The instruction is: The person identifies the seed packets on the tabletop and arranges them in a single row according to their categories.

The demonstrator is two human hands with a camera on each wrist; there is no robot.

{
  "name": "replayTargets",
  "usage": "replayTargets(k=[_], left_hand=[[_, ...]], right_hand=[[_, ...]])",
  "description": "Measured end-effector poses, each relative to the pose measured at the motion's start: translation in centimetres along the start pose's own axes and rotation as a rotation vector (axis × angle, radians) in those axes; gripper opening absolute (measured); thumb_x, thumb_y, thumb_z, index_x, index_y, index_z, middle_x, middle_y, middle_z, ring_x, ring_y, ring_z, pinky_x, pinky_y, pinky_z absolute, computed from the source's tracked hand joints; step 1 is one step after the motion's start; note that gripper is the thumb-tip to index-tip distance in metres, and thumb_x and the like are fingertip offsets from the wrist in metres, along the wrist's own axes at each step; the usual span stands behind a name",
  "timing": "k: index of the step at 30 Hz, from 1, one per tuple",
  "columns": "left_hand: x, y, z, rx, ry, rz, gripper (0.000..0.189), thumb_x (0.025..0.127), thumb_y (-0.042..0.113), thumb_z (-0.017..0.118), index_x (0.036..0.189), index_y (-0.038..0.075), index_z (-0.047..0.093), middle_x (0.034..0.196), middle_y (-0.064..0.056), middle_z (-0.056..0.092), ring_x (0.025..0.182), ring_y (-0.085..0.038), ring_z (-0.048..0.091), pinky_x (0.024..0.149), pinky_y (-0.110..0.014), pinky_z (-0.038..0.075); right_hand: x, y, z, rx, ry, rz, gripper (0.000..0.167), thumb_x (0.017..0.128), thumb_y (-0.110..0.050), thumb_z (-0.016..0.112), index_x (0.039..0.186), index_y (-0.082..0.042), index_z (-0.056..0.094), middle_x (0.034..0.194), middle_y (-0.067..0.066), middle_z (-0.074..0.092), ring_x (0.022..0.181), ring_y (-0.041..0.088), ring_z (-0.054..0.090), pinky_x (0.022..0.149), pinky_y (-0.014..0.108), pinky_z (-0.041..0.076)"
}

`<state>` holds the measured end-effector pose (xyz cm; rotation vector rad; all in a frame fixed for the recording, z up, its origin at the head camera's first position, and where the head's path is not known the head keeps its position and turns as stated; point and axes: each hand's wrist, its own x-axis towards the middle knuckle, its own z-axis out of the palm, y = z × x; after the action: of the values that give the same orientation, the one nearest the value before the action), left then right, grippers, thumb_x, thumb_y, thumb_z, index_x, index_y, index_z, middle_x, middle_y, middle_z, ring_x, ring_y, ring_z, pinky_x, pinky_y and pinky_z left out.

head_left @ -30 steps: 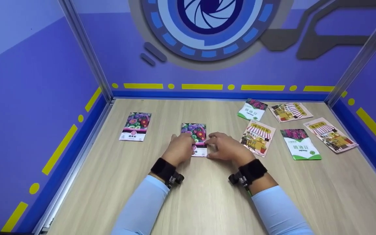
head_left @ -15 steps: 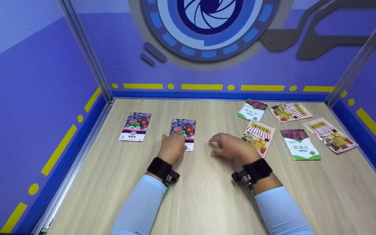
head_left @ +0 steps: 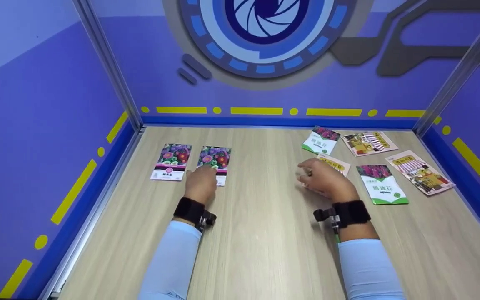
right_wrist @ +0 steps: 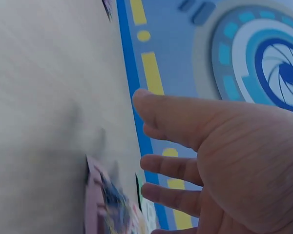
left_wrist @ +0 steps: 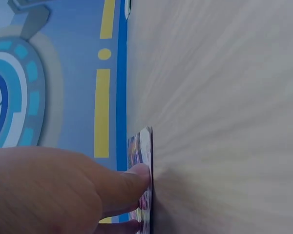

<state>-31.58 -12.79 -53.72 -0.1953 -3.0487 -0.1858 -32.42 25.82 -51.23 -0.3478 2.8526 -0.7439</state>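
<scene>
In the head view, the fingertips of my left hand (head_left: 201, 183) rest on the lower left part of a flower seed packet (head_left: 216, 156) lying on the table. The left wrist view shows my thumb (left_wrist: 136, 178) on the face of this packet (left_wrist: 145, 144), with a finger beside it. A matching flower packet (head_left: 171, 157) lies just to the left, a narrow gap between them. My right hand (head_left: 325, 178) is empty, hovering with fingers spread over a pink packet with a striped awning picture (head_left: 336, 163), which it partly hides.
On the right side lie two white-and-green packets (head_left: 321, 140) with purple flowers and two more pink awning packets (head_left: 421, 173). The wooden table (head_left: 261, 233) is bounded by blue panels (head_left: 281, 96) at the back and sides.
My left hand has moved the flower packet leftward and slightly back, up beside its match. My right hand has left that packet and moved right, over the pink packet.
</scene>
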Motion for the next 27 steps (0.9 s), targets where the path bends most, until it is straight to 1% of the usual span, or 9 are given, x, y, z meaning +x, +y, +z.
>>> replayTargets(k=[2, 4, 7, 10, 12, 16, 21, 24, 27], left_hand=[[0.1, -0.4, 0.1, -0.009, -0.012, -0.007, 0.017, 0.092, 0.022, 0.065, 0.104, 0.014, 0.072, 0.110, -0.008, 0.070, 0.102, -0.030, 0.066, 0.090, -0.056, 0.046], [0.2, -0.7, 0.2, -0.012, -0.027, -0.008, 0.019, 0.093, 0.023, 0.064, 0.108, 0.014, 0.071, 0.113, -0.008, 0.069, 0.105, -0.030, 0.065, 0.090, -0.057, 0.046], [0.4, -1.1, 0.3, -0.013, -0.061, -0.015, 0.026, 0.095, 0.025, 0.061, 0.119, 0.016, 0.069, 0.125, -0.007, 0.066, 0.114, -0.031, 0.063, 0.097, -0.061, 0.045], [0.6, -1.7, 0.4, -0.016, -0.088, -0.037, 0.031, 0.097, 0.024, 0.058, 0.127, 0.016, 0.065, 0.132, -0.006, 0.062, 0.119, -0.032, 0.061, 0.100, -0.064, 0.042], [0.6, -2.1, 0.5, -0.021, -0.098, -0.056, 0.031, 0.098, 0.022, 0.057, 0.127, 0.016, 0.064, 0.133, -0.006, 0.061, 0.120, -0.032, 0.060, 0.100, -0.064, 0.042], [0.4, -2.5, 0.3, -0.034, -0.088, -0.068, 0.031, 0.097, 0.018, 0.056, 0.126, 0.015, 0.064, 0.133, -0.008, 0.061, 0.120, -0.032, 0.061, 0.097, -0.065, 0.043], [0.2, -2.7, 0.0, -0.048, -0.071, -0.061, 0.035, 0.097, 0.016, 0.055, 0.131, 0.015, 0.063, 0.141, -0.008, 0.058, 0.126, -0.032, 0.058, 0.106, -0.070, 0.036], [0.2, -2.8, -0.1, -0.057, -0.073, -0.057, 0.035, 0.098, 0.017, 0.054, 0.132, 0.014, 0.062, 0.143, -0.010, 0.057, 0.129, -0.032, 0.056, 0.108, -0.072, 0.032], [0.3, -2.9, 0.0, -0.060, -0.078, -0.061, 0.036, 0.099, 0.019, 0.052, 0.134, 0.013, 0.061, 0.144, -0.010, 0.056, 0.132, -0.032, 0.054, 0.108, -0.072, 0.032]], right_hand=[[-0.1, 1.1, -0.5, 0.008, -0.003, 0.038, 0.052, 0.094, -0.037, 0.066, 0.140, -0.016, 0.056, 0.137, 0.012, 0.059, 0.113, 0.029, 0.062, 0.097, 0.052, 0.052], [-0.2, 2.1, -1.0, 0.016, -0.019, 0.068, 0.053, 0.095, -0.036, 0.064, 0.143, -0.015, 0.053, 0.129, 0.014, 0.061, 0.097, 0.029, 0.065, 0.081, 0.047, 0.056], [-0.4, 3.2, -1.4, 0.043, -0.048, 0.132, 0.054, 0.096, -0.037, 0.062, 0.146, -0.018, 0.050, 0.117, 0.012, 0.061, 0.079, 0.025, 0.062, 0.063, 0.037, 0.052], [-0.5, 3.8, -1.6, 0.085, -0.078, 0.177, 0.054, 0.097, -0.037, 0.060, 0.147, -0.018, 0.048, 0.104, 0.013, 0.065, 0.071, 0.025, 0.062, 0.057, 0.034, 0.049], [-0.6, 4.1, -1.7, 0.099, -0.079, 0.196, 0.055, 0.097, -0.038, 0.061, 0.147, -0.019, 0.048, 0.103, 0.011, 0.065, 0.069, 0.024, 0.062, 0.056, 0.032, 0.049], [-0.8, 4.4, -1.9, 0.090, -0.056, 0.199, 0.053, 0.095, -0.036, 0.064, 0.143, -0.017, 0.052, 0.099, 0.011, 0.065, 0.065, 0.023, 0.063, 0.052, 0.031, 0.048], [-0.9, 4.6, -2.1, 0.104, -0.056, 0.219, 0.046, 0.096, -0.034, 0.063, 0.138, -0.017, 0.055, 0.086, 0.013, 0.068, 0.062, 0.025, 0.065, 0.047, 0.032, 0.047], [-1.0, 4.6, -2.1, 0.103, -0.049, 0.210, 0.046, 0.096, -0.033, 0.063, 0.138, -0.016, 0.055, 0.087, 0.013, 0.068, 0.062, 0.025, 0.066, 0.048, 0.032, 0.049], [-1.1, 4.8, -2.2, 0.070, -0.017, 0.174, 0.047, 0.096, -0.034, 0.064, 0.137, -0.014, 0.056, 0.093, 0.012, 0.067, 0.066, 0.022, 0.063, 0.055, 0.031, 0.048]])
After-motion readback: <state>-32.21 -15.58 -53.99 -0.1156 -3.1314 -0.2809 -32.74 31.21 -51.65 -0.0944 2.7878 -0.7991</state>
